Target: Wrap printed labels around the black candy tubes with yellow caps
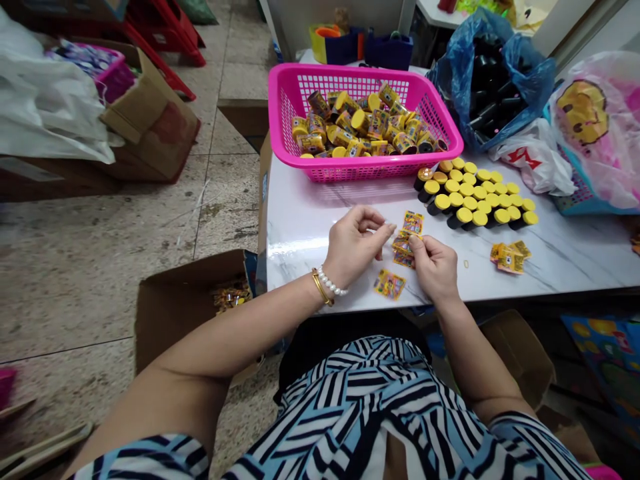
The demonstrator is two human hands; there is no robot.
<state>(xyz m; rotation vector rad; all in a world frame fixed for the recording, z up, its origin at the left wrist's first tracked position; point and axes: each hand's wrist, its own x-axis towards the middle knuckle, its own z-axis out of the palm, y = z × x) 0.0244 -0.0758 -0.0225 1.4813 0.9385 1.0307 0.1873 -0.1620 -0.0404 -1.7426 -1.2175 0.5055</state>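
Fingers (419, 245) pinch what seem paper packets (404, 243), below a pink plastic basket (350, 172).

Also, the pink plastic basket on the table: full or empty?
Partly full: labelled yellow-capped containers lie heaped in the pink plastic basket, mostly below its rim, with bare mesh showing around them.

Left of my grip (403, 243), a stained tile floor (95, 293) runs back to red plastic stools (165, 47); ahead, a white marble-patterned table (310, 233) stands under soft, even indoor light
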